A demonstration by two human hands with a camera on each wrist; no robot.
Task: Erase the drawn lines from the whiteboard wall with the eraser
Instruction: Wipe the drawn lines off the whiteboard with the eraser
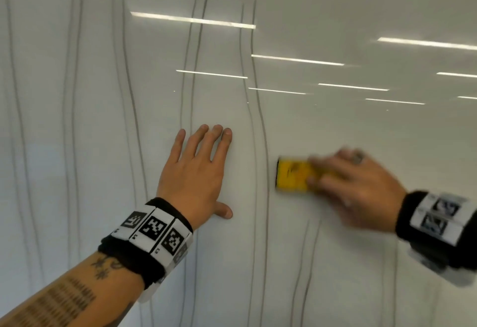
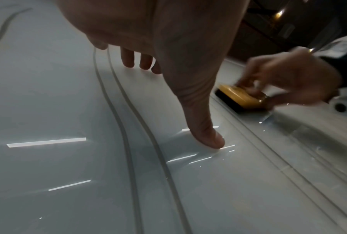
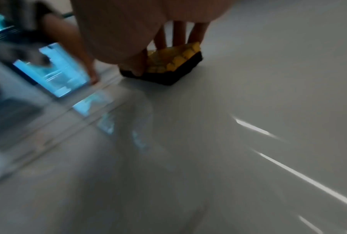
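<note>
A yellow eraser (image 1: 294,176) with a black felt base lies flat against the whiteboard wall (image 1: 361,130), just right of a pair of grey drawn lines (image 1: 263,130). My right hand (image 1: 358,187) grips the eraser from the right, fingers over its top and thumb at its lower edge; both are motion-blurred. The eraser (image 2: 238,96) and the eraser (image 3: 174,63) show in both wrist views. My left hand (image 1: 196,171) presses flat on the wall, fingers spread, left of that line pair, thumb (image 2: 210,136) down on the surface.
Several more pairs of wavy vertical lines (image 1: 129,81) run across the wall's left half, and short line stubs (image 1: 309,262) sit below the eraser. Ceiling light reflections (image 1: 296,60) streak the glossy upper right, where the wall carries no lines.
</note>
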